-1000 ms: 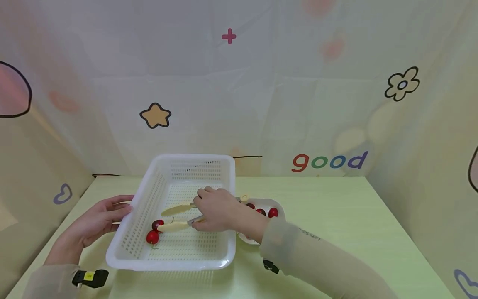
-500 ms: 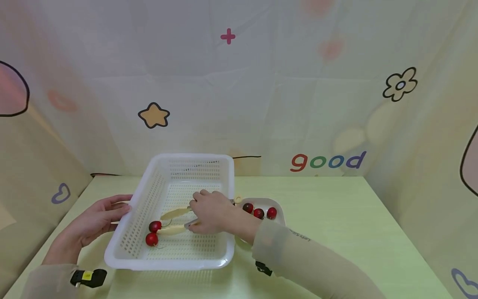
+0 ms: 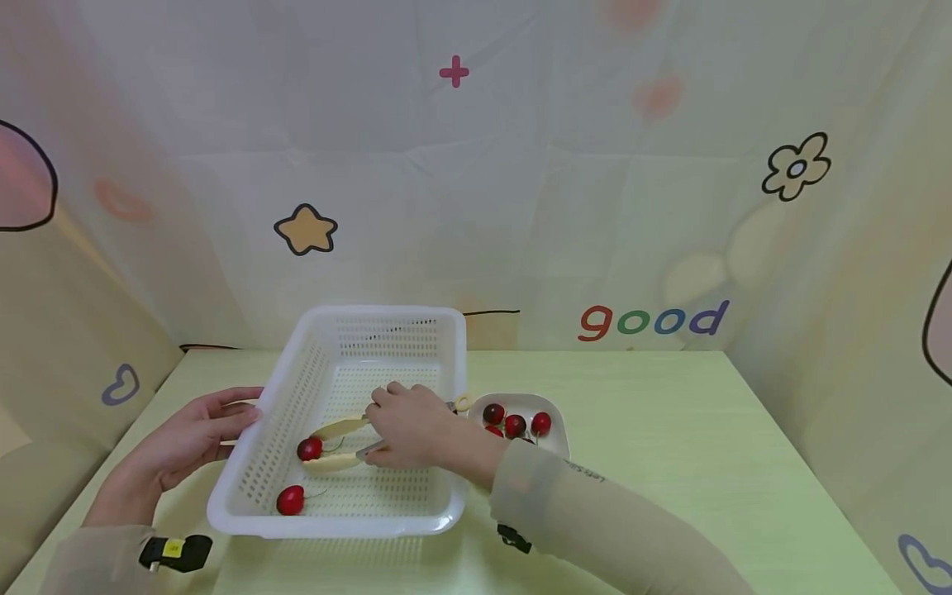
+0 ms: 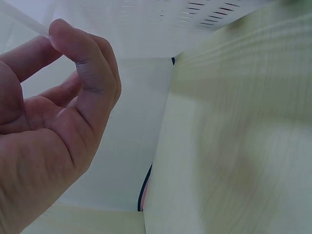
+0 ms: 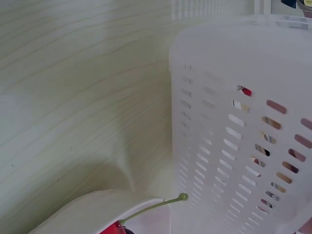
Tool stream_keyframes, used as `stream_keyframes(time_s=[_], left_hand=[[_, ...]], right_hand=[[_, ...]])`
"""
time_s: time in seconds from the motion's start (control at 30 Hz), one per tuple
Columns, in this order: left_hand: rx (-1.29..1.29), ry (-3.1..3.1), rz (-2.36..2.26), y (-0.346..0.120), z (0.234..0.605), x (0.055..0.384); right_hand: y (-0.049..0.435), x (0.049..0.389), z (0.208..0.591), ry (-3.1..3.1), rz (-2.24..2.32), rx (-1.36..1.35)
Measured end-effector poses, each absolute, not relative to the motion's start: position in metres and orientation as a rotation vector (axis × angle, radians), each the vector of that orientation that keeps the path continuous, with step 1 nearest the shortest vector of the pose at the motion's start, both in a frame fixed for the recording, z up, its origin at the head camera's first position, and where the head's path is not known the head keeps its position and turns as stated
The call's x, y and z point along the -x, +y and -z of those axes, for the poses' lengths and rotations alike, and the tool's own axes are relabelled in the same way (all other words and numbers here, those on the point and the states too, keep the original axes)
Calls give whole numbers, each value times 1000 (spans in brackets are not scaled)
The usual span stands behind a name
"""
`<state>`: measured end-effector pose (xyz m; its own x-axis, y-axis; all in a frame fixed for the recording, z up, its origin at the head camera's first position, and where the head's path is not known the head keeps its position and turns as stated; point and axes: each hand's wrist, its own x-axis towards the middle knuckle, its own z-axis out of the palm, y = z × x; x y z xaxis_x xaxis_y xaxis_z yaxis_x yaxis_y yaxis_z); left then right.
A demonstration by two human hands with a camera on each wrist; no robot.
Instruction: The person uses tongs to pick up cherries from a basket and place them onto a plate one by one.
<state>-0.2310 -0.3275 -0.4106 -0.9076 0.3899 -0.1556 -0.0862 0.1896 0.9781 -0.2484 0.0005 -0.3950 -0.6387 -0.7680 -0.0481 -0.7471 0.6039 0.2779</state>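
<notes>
My right hand holds a pair of tongs with cream-coloured tips and metal arms, reaching over the right rim of a white perforated plastic basket. The tong tips stand apart on either side of a dark red cherry on the basket floor. A second cherry, its stem pointing right, lies nearer the front left corner. At the basket's left rim, my left hand pinches the edge; the left wrist view shows the thumb and fingers at that rim. The right wrist view hides the right hand behind the basket wall.
A small white dish with several cherries stands against the basket's right side, partly behind the right forearm. One green stem pokes over the dish edge. A patterned cloth hangs behind the pale table.
The tongs have moved left, and their tips now flank the upper cherry. The lower cherry has rolled toward the front left, away from the other. My left hand stays at the rim.
</notes>
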Motion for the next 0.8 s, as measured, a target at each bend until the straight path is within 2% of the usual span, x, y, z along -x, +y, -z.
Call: stream_keyframes(time_s=[0.8], left_hand=[[-227, 2114, -1752, -327, 408, 231]], right_hand=[[17, 249, 377, -2715, 373, -1288]])
